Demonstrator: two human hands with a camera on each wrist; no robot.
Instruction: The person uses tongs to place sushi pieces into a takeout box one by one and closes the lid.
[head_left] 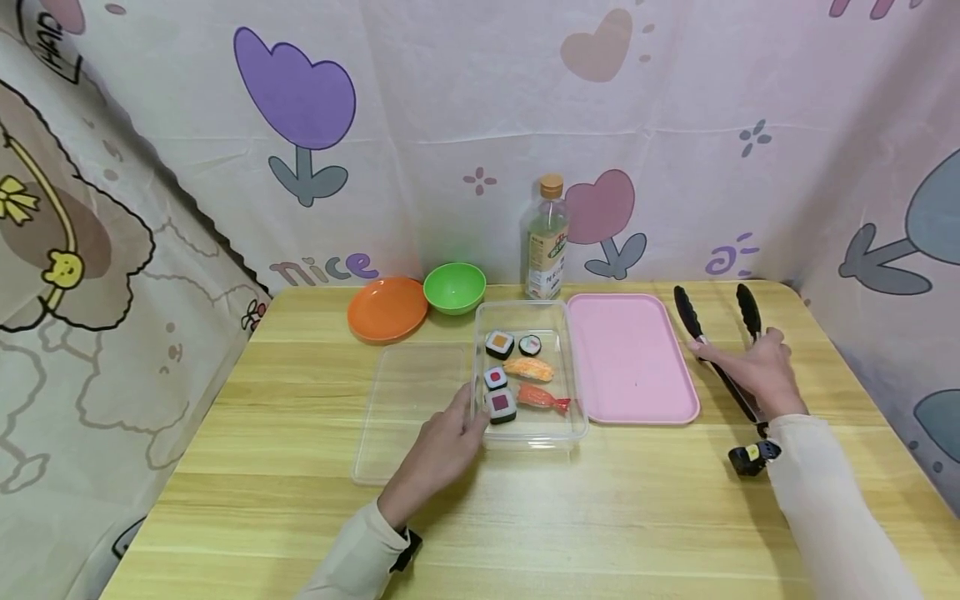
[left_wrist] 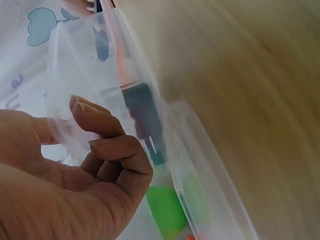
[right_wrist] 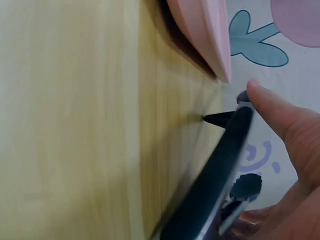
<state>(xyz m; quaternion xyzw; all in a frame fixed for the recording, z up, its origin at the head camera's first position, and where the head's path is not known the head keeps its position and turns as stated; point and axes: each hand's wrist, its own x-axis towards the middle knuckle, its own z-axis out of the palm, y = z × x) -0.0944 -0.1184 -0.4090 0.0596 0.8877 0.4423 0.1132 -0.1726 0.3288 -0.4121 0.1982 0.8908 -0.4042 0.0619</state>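
Observation:
A clear plastic box [head_left: 528,435] with several sushi pieces inside stands mid-table. My left hand [head_left: 444,437] pinches its left wall near the front corner; in the left wrist view the thumb and curled fingers [left_wrist: 120,152] lie either side of the clear wall. Among the pieces are a shrimp nigiri [head_left: 542,398], an orange-topped nigiri [head_left: 529,369] and dark-wrapped rolls [head_left: 501,406]. At the right, my right hand [head_left: 767,379] holds black-tipped tongs [head_left: 731,390] spread apart, the thumb on one arm and fingers at the other. Their black tips [head_left: 686,308] point to the back.
A pink tray [head_left: 630,358] lies between box and tongs. Left of the box is a flat clear lid [head_left: 386,417]. Behind stand an orange plate [head_left: 387,310], a green bowl [head_left: 455,288] and a bottle [head_left: 547,246] with an orange cap. A patterned cloth [head_left: 435,100] hangs at the table's back.

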